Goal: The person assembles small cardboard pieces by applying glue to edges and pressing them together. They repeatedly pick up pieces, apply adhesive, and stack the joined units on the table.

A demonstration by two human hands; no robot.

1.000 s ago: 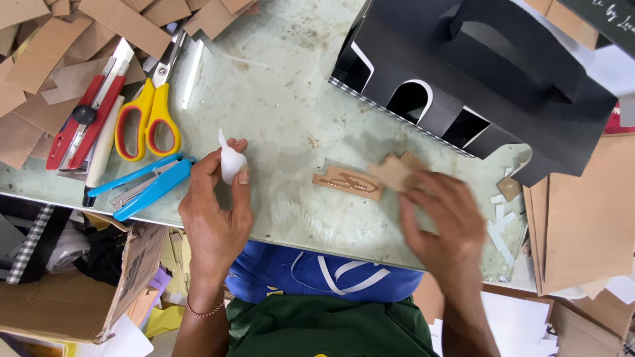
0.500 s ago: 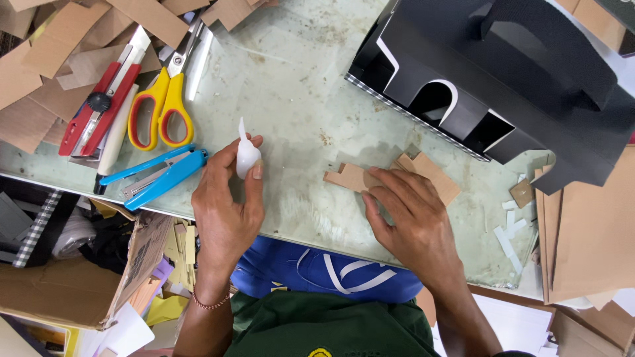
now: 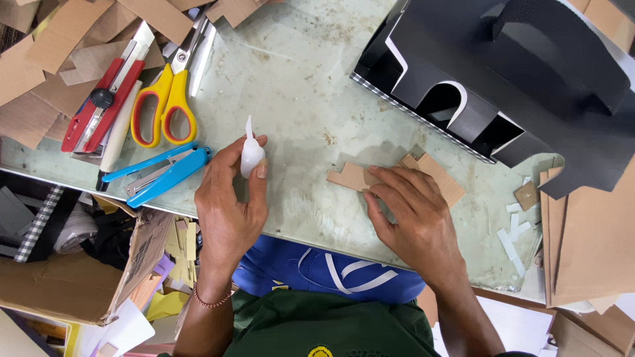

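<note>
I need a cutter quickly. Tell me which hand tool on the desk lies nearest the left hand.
The blue stapler, just left of the left hand. The yellow scissors and red knife lie farther up.

Lighting: bright, even and diffuse from above, with only soft, short shadows under the hands [image 3: 231, 198] and along the black cardboard structure [image 3: 503, 86] beyond the right hand [image 3: 410, 218]. Surface: the pale glass-topped desk [image 3: 297, 86] between and beyond the hands shows mild sheen and smudges, no hard glare. Picture quality: sharp around the hands, no motion blur; slight wide-angle stretching at the edges, and the clutter below the desk edge, near the left wrist, is darker.
</note>
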